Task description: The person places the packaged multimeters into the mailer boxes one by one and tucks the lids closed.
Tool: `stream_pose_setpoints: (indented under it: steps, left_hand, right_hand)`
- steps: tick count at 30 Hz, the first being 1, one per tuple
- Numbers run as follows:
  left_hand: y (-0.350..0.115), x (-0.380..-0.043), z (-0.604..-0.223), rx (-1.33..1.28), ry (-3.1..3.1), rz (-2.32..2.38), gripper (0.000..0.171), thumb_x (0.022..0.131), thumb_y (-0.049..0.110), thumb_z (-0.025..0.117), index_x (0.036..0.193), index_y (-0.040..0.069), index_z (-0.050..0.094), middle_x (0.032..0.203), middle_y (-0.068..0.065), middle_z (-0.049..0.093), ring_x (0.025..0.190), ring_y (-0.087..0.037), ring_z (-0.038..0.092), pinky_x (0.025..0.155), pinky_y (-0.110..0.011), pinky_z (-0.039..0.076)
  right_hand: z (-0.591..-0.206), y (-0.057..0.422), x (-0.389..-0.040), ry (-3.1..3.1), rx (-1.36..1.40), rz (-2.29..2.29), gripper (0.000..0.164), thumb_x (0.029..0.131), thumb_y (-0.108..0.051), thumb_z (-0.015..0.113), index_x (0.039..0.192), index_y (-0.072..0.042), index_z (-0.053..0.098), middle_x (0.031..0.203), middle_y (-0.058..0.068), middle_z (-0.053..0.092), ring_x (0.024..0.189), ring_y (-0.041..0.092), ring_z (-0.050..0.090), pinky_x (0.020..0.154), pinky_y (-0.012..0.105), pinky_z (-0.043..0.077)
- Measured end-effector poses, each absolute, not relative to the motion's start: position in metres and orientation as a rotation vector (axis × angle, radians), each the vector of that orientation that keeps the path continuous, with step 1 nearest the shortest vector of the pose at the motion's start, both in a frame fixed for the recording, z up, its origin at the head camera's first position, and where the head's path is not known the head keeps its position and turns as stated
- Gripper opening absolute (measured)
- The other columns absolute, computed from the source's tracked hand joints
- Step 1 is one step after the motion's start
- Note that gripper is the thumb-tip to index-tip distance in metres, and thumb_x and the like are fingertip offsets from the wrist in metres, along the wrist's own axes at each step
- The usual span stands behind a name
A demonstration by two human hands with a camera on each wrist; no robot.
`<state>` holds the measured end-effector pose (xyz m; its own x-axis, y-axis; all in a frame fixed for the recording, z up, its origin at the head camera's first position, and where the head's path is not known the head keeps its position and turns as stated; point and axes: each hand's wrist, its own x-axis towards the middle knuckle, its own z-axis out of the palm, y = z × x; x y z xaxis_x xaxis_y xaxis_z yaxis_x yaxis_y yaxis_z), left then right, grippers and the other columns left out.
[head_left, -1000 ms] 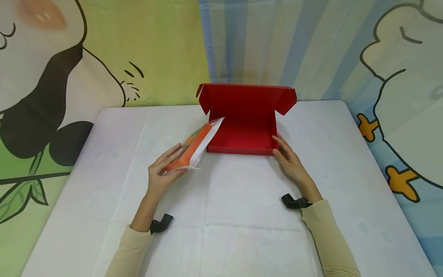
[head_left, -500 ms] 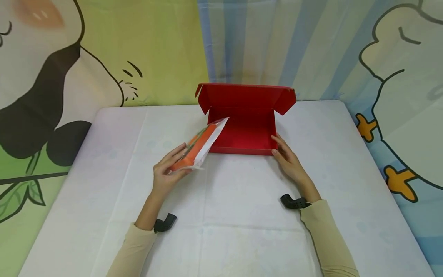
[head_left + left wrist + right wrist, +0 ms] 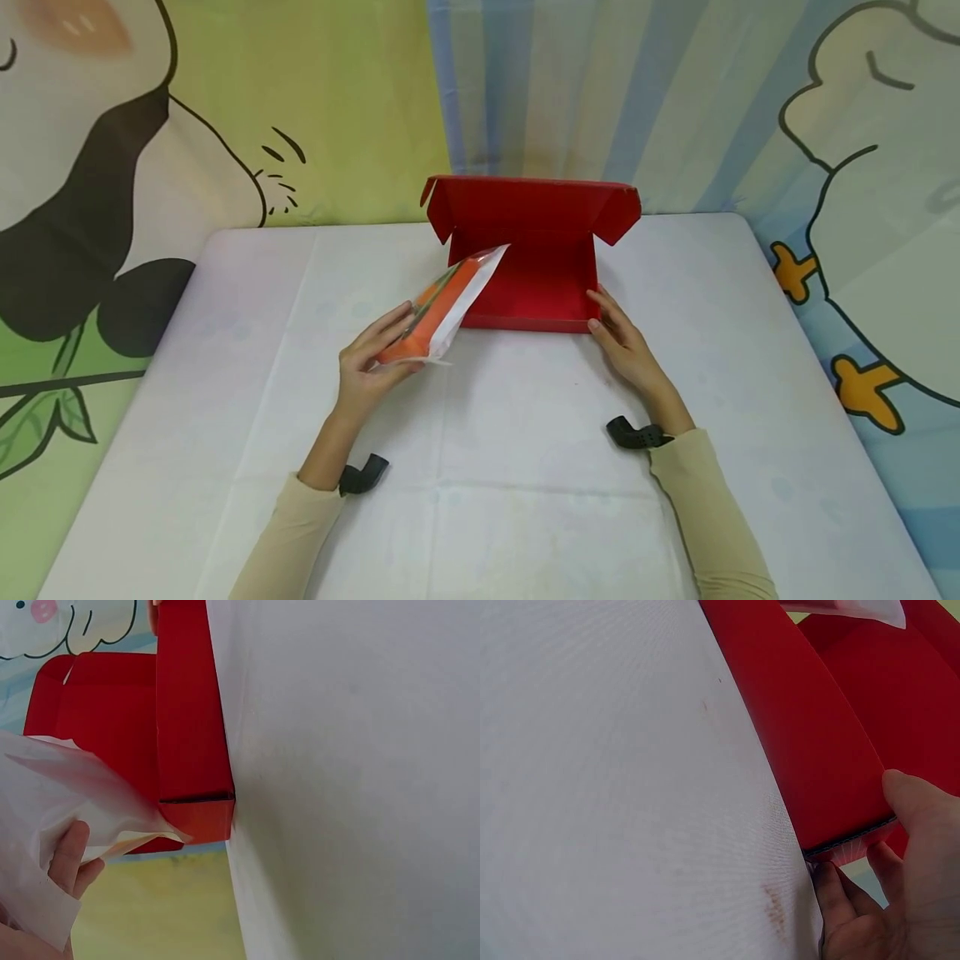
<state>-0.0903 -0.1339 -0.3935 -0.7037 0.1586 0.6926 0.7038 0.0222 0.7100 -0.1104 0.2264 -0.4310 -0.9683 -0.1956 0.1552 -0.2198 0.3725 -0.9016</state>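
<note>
Two bare hands, one red box and one plastic-wrapped package are on or above one white-covered table [image 3: 525, 450]. The left hand [image 3: 367, 367] holds the package [image 3: 450, 304], its thumb on one side and its fingers on the other. The package shows orange and a dark green strip through clear wrapping, with one white backing sheet; it is tilted, its lower end in the hand and its upper end overlapping the left part of the box in the head view. Whether that end touches the box, I cannot tell. The red box [image 3: 528, 323] stands near the table's far edge with its one lid [image 3: 532, 204] raised, and two side flaps angle from that lid. The right hand [image 3: 626, 346] grips the box's near right corner, thumb on the rim of the front wall and fingers at the side. Two beige sleeves [image 3: 712, 517] cover the forearms, and two black devices [image 3: 633, 433] sit at the wrists, one on each. Behind are one yellow-green panel [image 3: 337, 108], one blue-striped panel [image 3: 600, 83] and two large cartoon figures [image 3: 900, 233], one on either side.
</note>
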Motion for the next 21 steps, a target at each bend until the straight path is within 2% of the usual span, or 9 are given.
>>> stream_pose_setpoints:
  steps: [4,12,16,21]
  left_hand:
    - [-0.1314,-0.0910,-0.3916,-0.895,-1.872,-1.725,0.058,0.074,0.024,0.074,0.105,-0.022,0.055,0.114,-0.042,0.047,0.108,-0.053,0.045,0.093,-0.029,0.043]
    - [-0.1282,-0.0924,-0.3879,-0.916,-1.868,-1.691,0.057,0.075,0.025,0.074,0.103,-0.022,0.055,0.112,-0.044,0.047,0.106,-0.055,0.045,0.093,-0.029,0.043]
    - [-0.1272,-0.0936,-0.3867,-0.905,-1.853,-1.725,0.057,0.074,0.024,0.074,0.105,-0.021,0.055,0.113,-0.044,0.046,0.109,-0.051,0.046,0.093,-0.029,0.043]
    - [-0.1264,-0.0997,-0.3951,-0.900,-1.815,-1.790,0.055,0.073,0.020,0.076,0.109,-0.017,0.057,0.117,-0.041,0.046,0.113,-0.044,0.047,0.094,-0.030,0.043]
  right_hand:
    - [-0.4326,0.2275,-0.1112,-2.589,0.394,1.695,0.049,0.095,-0.007,0.049,0.141,-0.004,0.035,0.152,0.010,0.019,0.134,0.027,0.027,0.105,0.036,0.028]
    - [-0.4342,0.2276,-0.1119,-2.587,0.390,1.712,0.049,0.095,-0.007,0.049,0.142,-0.004,0.035,0.152,0.009,0.018,0.134,0.027,0.026,0.106,0.040,0.027]
    - [-0.4335,0.2277,-0.1124,-2.585,0.391,1.724,0.049,0.095,-0.007,0.049,0.142,-0.005,0.034,0.152,0.009,0.018,0.134,0.028,0.026,0.105,0.045,0.025]
    - [-0.4329,0.2282,-0.1120,-2.588,0.384,1.728,0.049,0.095,-0.007,0.049,0.142,-0.005,0.034,0.152,0.009,0.018,0.134,0.028,0.026,0.105,0.047,0.025]
